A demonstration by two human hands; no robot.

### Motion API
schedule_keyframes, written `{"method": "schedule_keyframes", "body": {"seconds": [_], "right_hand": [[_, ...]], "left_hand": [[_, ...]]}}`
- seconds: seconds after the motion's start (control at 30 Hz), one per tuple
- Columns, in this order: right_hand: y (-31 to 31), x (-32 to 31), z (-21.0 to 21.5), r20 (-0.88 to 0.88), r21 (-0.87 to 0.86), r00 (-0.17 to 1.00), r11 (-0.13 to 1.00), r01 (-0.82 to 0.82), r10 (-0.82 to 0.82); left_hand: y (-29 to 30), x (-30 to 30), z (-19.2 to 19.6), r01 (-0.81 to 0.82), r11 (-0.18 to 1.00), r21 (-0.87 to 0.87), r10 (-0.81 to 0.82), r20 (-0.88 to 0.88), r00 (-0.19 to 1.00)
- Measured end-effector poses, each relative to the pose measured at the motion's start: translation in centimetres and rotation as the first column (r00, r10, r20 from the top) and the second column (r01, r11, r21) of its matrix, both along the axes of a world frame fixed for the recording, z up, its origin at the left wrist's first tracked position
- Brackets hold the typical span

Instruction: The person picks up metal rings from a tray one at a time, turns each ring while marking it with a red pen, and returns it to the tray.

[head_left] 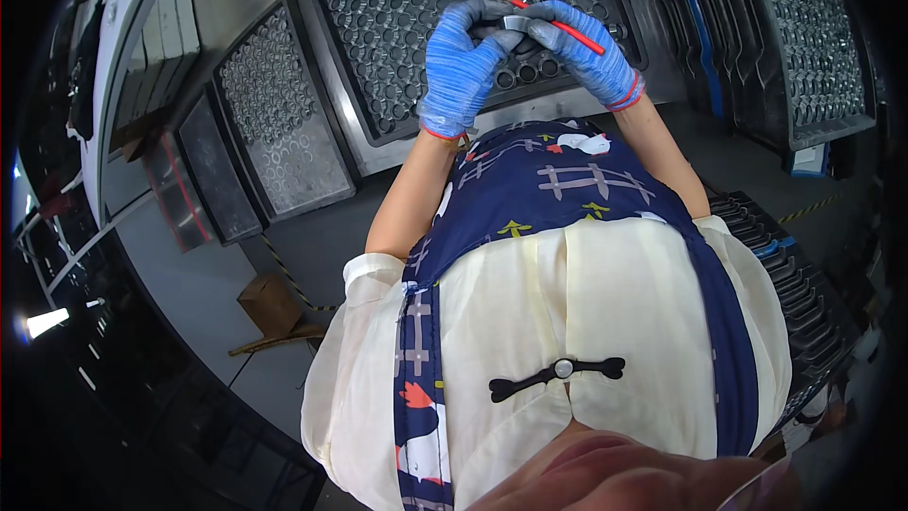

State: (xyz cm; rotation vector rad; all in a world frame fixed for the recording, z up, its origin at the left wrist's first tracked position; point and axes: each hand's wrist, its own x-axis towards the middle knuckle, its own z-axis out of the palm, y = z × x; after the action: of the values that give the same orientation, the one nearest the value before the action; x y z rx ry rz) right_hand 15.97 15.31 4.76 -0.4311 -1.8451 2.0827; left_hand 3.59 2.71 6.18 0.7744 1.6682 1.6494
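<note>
Both hands wear blue knit gloves with grey fingertips and red cuffs, and they meet above a black tray (338,71) full of metal rings. My left hand (459,66) is closed on a small shiny metal ring (514,24), pinched between thumb and fingers. My right hand (586,52) is closed round a slim red pen-like tool (579,39); its fingertips also touch the held ring. The red tool's far end shows past the fingers, above the ring. Fingers partly hide the ring, and whether the tool touches it I cannot tell.
Left of the big tray, a second tray (295,170) carries more rings, partly filled. At the right stand stacked black trays (724,38), the outermost one (818,38) bearing rings. More black trays (804,293) are stacked by my right elbow. A cardboard box (271,305) sits low at the left.
</note>
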Motion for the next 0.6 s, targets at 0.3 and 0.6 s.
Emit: {"method": "schedule_keyframes", "body": {"seconds": [0.3,0.6], "right_hand": [[0.1,-0.9,-2.9,0.13,0.156,0.991,0.986,-0.054,0.033],[1.0,-0.3,-7.9,0.23,0.398,0.957,0.915,0.074,-0.178]], "left_hand": [[0.1,-1.1,-3.7,-0.055,0.989,0.135,-0.043,0.632,0.774],[-1.0,-9.1,-15.6,-0.135,0.805,-0.578,-0.103,-0.36,0.927]]}}
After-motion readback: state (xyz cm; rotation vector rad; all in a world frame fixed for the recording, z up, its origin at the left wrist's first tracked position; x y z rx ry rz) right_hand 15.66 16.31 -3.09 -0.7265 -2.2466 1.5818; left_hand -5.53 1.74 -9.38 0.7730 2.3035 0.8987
